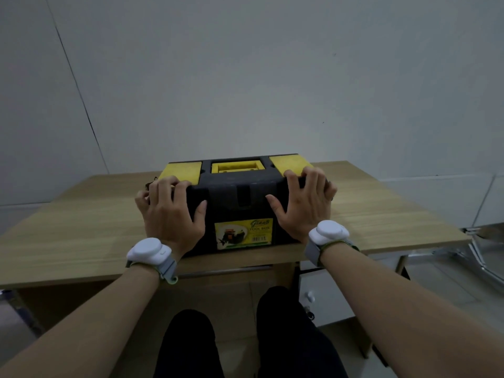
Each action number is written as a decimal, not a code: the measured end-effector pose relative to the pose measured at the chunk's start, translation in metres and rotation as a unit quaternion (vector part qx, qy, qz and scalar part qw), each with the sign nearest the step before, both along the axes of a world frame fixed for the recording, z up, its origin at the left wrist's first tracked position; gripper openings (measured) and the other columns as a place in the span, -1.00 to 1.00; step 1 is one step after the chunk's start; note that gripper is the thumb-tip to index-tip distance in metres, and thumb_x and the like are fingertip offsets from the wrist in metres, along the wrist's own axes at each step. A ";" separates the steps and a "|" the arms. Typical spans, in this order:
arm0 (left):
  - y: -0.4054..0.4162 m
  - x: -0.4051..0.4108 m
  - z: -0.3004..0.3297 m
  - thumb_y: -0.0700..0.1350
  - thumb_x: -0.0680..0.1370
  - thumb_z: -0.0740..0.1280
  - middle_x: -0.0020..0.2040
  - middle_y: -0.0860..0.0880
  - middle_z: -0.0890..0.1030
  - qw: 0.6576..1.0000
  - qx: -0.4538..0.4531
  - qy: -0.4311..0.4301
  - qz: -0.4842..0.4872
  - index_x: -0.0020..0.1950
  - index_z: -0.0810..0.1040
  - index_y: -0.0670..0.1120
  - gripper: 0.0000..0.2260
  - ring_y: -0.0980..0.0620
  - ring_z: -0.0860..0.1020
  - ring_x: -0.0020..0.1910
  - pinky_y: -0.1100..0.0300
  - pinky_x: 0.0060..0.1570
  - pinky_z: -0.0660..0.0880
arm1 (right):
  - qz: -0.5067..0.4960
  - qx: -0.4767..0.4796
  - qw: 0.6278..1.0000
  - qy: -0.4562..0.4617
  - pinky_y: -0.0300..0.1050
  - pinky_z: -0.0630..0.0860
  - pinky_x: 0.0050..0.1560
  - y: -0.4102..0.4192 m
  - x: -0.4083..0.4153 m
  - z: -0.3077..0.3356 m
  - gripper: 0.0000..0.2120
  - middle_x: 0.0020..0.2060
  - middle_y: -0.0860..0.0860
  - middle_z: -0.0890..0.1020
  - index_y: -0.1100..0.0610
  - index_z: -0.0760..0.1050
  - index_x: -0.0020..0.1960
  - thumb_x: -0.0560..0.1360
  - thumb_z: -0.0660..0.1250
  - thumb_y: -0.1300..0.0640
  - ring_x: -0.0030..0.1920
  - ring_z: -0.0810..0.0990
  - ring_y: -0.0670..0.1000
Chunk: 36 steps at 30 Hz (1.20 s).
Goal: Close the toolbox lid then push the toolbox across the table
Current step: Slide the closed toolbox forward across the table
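A black toolbox (236, 211) with yellow lid panels and a yellow handle stands near the front edge of the wooden table (81, 227). Its lid (234, 177) lies flat on the box, shut. A yellow label is on its front face. My left hand (170, 214) presses flat against the box's front left corner, fingers curled over the lid's edge. My right hand (304, 205) rests the same way on the front right corner. Both thumbs lie on the front face. Each wrist wears a white device on a grey strap.
The table runs back to a pale wall (245, 77) behind the toolbox. A white drawer unit (319, 296) sits under the table on the right. Metal chair legs (480, 249) stand at the far right. My legs (245, 342) are below the table's front edge.
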<state>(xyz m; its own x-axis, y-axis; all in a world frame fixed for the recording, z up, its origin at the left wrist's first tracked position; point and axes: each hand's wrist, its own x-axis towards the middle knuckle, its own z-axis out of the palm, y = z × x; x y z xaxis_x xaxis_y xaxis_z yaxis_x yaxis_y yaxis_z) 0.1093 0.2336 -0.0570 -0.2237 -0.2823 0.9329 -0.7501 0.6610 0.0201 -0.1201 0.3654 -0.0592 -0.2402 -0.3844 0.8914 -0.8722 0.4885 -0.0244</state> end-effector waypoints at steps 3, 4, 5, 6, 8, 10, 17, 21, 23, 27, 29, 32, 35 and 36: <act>-0.004 -0.001 -0.004 0.14 0.46 0.29 0.14 -0.18 0.47 1.000 0.000 0.011 -0.006 0.16 0.49 -0.12 -0.58 -0.21 0.43 0.14 -0.12 0.13 0.29 | -0.013 0.002 1.000 -0.019 0.15 0.22 0.14 -0.002 -0.002 -0.002 -0.41 0.18 0.20 0.44 0.05 0.43 0.23 0.46 0.12 -0.37 0.25 0.35 0.21; -0.005 0.000 -0.007 0.16 0.47 0.27 0.15 -0.18 0.46 1.000 0.002 0.012 -0.010 0.18 0.49 -0.12 -0.57 -0.21 0.42 0.16 -0.11 0.13 0.30 | -0.013 -0.001 1.000 -0.026 0.18 0.23 0.16 -0.002 -0.003 -0.004 -0.41 0.20 0.20 0.44 0.04 0.43 0.23 0.46 0.12 -0.38 0.26 0.35 0.21; -0.006 0.000 -0.009 0.17 0.48 0.26 0.16 -0.18 0.45 1.000 0.003 0.014 -0.012 0.19 0.48 -0.12 -0.56 -0.21 0.42 0.17 -0.11 0.13 0.30 | -0.012 -0.005 0.999 -0.031 0.20 0.26 0.16 -0.002 -0.004 -0.005 -0.41 0.21 0.20 0.44 0.04 0.43 0.24 0.46 0.12 -0.38 0.26 0.35 0.22; -0.007 -0.001 -0.012 0.19 0.49 0.25 0.18 -0.17 0.44 1.000 0.005 0.017 -0.011 0.21 0.48 -0.11 -0.55 -0.21 0.43 0.18 -0.10 0.12 0.29 | -0.011 -0.010 0.999 -0.034 0.22 0.28 0.16 -0.003 -0.005 -0.007 -0.41 0.21 0.19 0.44 0.04 0.43 0.24 0.46 0.12 -0.38 0.26 0.35 0.22; -0.009 -0.002 -0.016 0.21 0.50 0.23 0.21 -0.17 0.43 1.000 0.007 0.019 -0.009 0.24 0.46 -0.10 -0.52 -0.21 0.43 0.21 -0.09 0.13 0.29 | -0.007 -0.017 0.999 -0.035 0.22 0.31 0.16 -0.004 -0.006 -0.009 -0.40 0.21 0.18 0.45 0.04 0.44 0.25 0.46 0.12 -0.38 0.26 0.36 0.22; -0.011 -0.004 -0.018 0.22 0.51 0.21 0.24 -0.16 0.45 1.000 0.007 0.024 -0.010 0.26 0.45 -0.10 -0.52 -0.20 0.43 0.25 -0.09 0.14 0.28 | -0.005 -0.022 0.999 -0.035 0.22 0.30 0.17 -0.006 -0.007 -0.010 -0.40 0.21 0.18 0.45 0.05 0.45 0.25 0.47 0.12 -0.38 0.26 0.37 0.22; -0.009 -0.007 -0.018 0.16 0.50 0.24 0.23 -0.18 0.50 0.999 -0.002 0.046 -0.008 0.24 0.47 -0.13 -0.55 -0.20 0.45 0.25 -0.09 0.13 0.27 | -0.002 -0.056 0.998 -0.023 0.22 0.30 0.19 -0.010 -0.008 -0.015 -0.41 0.18 0.18 0.47 0.06 0.48 0.23 0.48 0.11 -0.38 0.25 0.39 0.22; -0.004 -0.007 -0.016 0.11 0.49 0.28 0.20 -0.22 0.52 0.999 -0.006 0.049 -0.009 0.23 0.48 -0.16 -0.56 -0.24 0.47 0.22 -0.11 0.13 0.29 | 0.001 -0.077 0.997 -0.012 0.23 0.29 0.20 -0.014 -0.011 -0.020 -0.40 0.17 0.16 0.45 0.05 0.48 0.23 0.48 0.08 -0.39 0.24 0.40 0.22; -0.003 -0.008 -0.015 0.10 0.49 0.29 0.19 -0.23 0.53 0.999 -0.007 0.051 -0.008 0.23 0.49 -0.17 -0.56 -0.25 0.48 0.21 -0.11 0.12 0.30 | 0.001 -0.085 0.996 -0.005 0.23 0.28 0.21 -0.017 -0.013 -0.022 -0.40 0.17 0.14 0.44 0.05 0.47 0.23 0.48 0.08 -0.40 0.24 0.40 0.22; -0.006 -0.006 -0.015 0.09 0.49 0.29 0.19 -0.24 0.53 0.999 -0.006 0.047 -0.005 0.22 0.50 -0.18 -0.57 -0.26 0.48 0.21 -0.11 0.12 0.31 | 0.001 -0.103 0.995 0.003 0.23 0.28 0.20 -0.026 -0.014 -0.025 -0.41 0.16 0.12 0.42 0.03 0.45 0.22 0.48 0.09 -0.40 0.24 0.41 0.21; -0.009 -0.007 -0.015 0.09 0.49 0.28 0.19 -0.24 0.53 0.999 -0.005 0.046 -0.004 0.22 0.49 -0.18 -0.57 -0.26 0.48 0.21 -0.10 0.12 0.30 | 0.001 -0.108 0.994 0.004 0.23 0.28 0.20 -0.029 -0.015 -0.025 -0.41 0.16 0.12 0.42 0.03 0.45 0.22 0.47 0.10 -0.40 0.24 0.41 0.21; -0.012 -0.008 -0.017 0.10 0.50 0.27 0.19 -0.22 0.53 0.999 -0.007 0.045 -0.003 0.22 0.48 -0.17 -0.57 -0.25 0.47 0.22 -0.11 0.12 0.31 | 0.001 -0.111 0.994 0.007 0.23 0.29 0.19 -0.029 -0.016 -0.025 -0.41 0.15 0.13 0.43 0.05 0.46 0.21 0.47 0.11 -0.39 0.23 0.42 0.22; -0.016 -0.010 -0.018 0.11 0.51 0.26 0.20 -0.22 0.52 0.999 -0.007 0.048 0.000 0.22 0.48 -0.17 -0.57 -0.25 0.47 0.22 -0.11 0.12 0.31 | 0.003 -0.101 0.995 0.006 0.22 0.30 0.19 -0.030 -0.016 -0.024 -0.41 0.15 0.14 0.44 0.06 0.48 0.21 0.48 0.10 -0.39 0.24 0.42 0.22; -0.016 -0.010 -0.018 0.11 0.51 0.26 0.20 -0.22 0.52 0.999 -0.008 0.046 0.000 0.23 0.48 -0.17 -0.57 -0.25 0.47 0.22 -0.11 0.12 0.31 | 0.001 -0.099 0.995 0.006 0.22 0.30 0.19 -0.030 -0.015 -0.023 -0.40 0.15 0.15 0.45 0.06 0.49 0.21 0.48 0.10 -0.38 0.24 0.42 0.22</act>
<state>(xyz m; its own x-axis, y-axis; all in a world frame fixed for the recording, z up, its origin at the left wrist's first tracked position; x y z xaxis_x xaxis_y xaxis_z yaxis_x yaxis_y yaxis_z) 0.0989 0.2172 -0.0751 -0.1362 -0.2666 0.9541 -0.7456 0.6618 0.0785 -0.1355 0.3356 -0.0824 -0.2288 -0.2016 0.9524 -0.8736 0.4741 -0.1096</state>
